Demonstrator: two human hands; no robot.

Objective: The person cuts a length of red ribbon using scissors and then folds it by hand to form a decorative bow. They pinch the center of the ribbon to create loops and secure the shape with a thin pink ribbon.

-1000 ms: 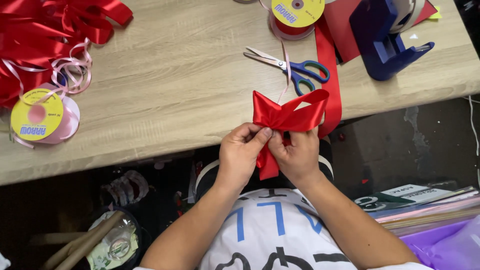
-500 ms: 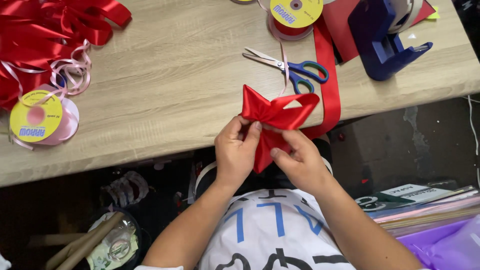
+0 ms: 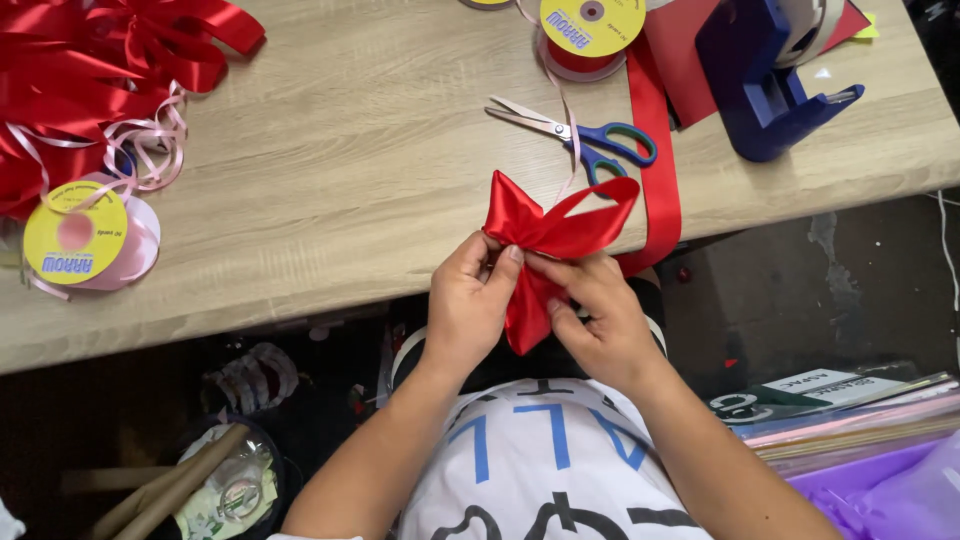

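Observation:
A red ribbon bow point(image 3: 552, 228) is held over the front edge of the wooden table point(image 3: 340, 190). My left hand point(image 3: 468, 300) pinches its centre from the left, thumb and forefinger on the knot. My right hand point(image 3: 598, 310) grips the same centre from the right. Two loops fan up and outward, and a red tail point(image 3: 524, 312) hangs down between my hands. A thin pale ribbon strand runs from the bow up toward the scissors.
Blue-handled scissors point(image 3: 580, 134) lie behind the bow. A wide red ribbon strip point(image 3: 658, 160) runs from a yellow-topped red spool point(image 3: 590, 35). A blue tape dispenser point(image 3: 768, 85) stands at the right. A pile of red ribbon point(image 3: 90, 70) and a pink spool point(image 3: 85, 240) sit left.
The bow has tilted and shifted slightly left and down in my hands. Its left loop has folded up and the right loop has stretched out, while both hands re-gripped the centre.

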